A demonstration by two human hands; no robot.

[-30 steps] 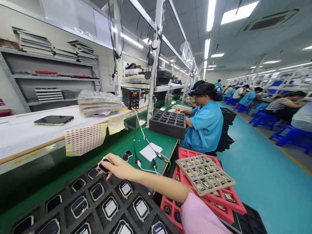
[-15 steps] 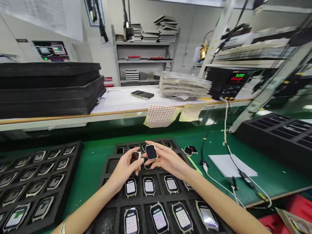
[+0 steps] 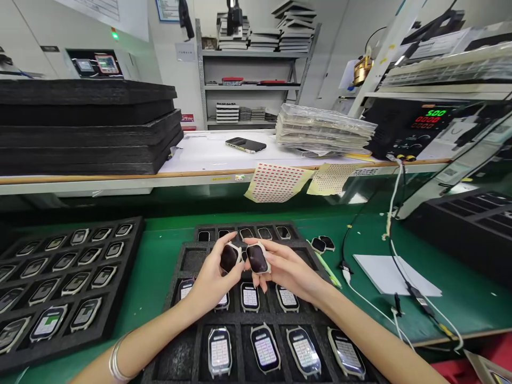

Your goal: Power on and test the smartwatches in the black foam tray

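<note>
The watch (image 3: 230, 259) in my left hand (image 3: 212, 271) and the other watch (image 3: 258, 258) in my right hand (image 3: 290, 268) both look smooth, dark and glossy like glass, satiny and pale around the sides. The tabletop (image 3: 148, 288) is smooth green with a slight sheen. Well in from its right edge, the tray (image 3: 176, 360) looks like matt, rough-grained foam. My bracelet (image 3: 114, 361) is polished metal; the paper (image 3: 380, 276) nearer that edge is matt.

Right in front of me there's a green benchtop (image 3: 472, 306), with a long white ledge (image 3: 204, 156) raised behind it and a grey metal shelf unit (image 3: 252, 87) by the pale wall (image 3: 336, 26).
</note>
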